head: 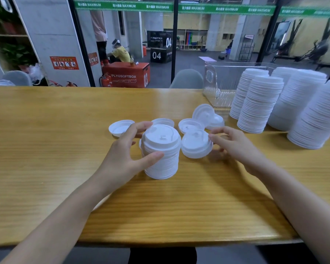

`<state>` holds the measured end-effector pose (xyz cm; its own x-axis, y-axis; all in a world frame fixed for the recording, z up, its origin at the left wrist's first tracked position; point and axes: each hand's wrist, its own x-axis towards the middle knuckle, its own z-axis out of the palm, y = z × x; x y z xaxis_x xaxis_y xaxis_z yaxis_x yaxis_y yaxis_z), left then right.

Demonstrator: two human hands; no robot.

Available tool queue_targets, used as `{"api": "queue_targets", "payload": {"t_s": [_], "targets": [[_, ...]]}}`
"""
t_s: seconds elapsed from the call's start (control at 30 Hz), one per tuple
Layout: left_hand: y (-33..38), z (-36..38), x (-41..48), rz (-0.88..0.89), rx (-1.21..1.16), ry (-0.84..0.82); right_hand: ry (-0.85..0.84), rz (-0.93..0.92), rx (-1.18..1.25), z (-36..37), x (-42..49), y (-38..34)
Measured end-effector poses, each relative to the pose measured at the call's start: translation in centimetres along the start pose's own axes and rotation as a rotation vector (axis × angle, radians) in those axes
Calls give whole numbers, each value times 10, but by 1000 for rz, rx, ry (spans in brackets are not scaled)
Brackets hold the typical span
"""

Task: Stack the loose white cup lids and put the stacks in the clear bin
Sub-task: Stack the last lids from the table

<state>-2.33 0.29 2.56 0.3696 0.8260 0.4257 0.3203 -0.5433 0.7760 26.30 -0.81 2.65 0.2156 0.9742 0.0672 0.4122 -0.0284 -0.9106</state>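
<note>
Meanwhile, left hand grips one lid stack outside clear bin.

A short white stack stands upright mid-desk. Loose lids lie behind and right of it, some upturned, one leaning. At right, tall stacks stand before the clear bin.

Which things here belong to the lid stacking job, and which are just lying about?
Job: short stack of white plastic cup lids in the left hand; loose white lids; clear plastic bin; tall finished lid stacks.
Lying about: red foam box; red fire extinguishers; grey chair.
</note>
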Motion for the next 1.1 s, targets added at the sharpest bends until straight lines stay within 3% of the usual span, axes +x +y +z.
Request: {"api": "queue_targets", "payload": {"t_s": [0.07,0.2,0.3,0.47,0.77,0.9,1.1], "targets": [[0,1,0,1,-5,5,48,-71,-133,-2,-2,3],[-2,2,-3,2,-10,14,-63,-242,-312,4,-9,4],[-4,3,-4,2,10,21,-63,-245,-486,11,-8,8],[-5,2,-7,4,21,37,-44,-242,-580,13,-6,7],[-5,0,-9,5,-12,50,42,-353,-251,6,-7,-12],[-4,0,-10,-2,-15,51,-89,-439,-151,15,-19,-48],[-4,-2,-11,-1,-20,62,-285,-511,-264,38,-24,-70]]}}
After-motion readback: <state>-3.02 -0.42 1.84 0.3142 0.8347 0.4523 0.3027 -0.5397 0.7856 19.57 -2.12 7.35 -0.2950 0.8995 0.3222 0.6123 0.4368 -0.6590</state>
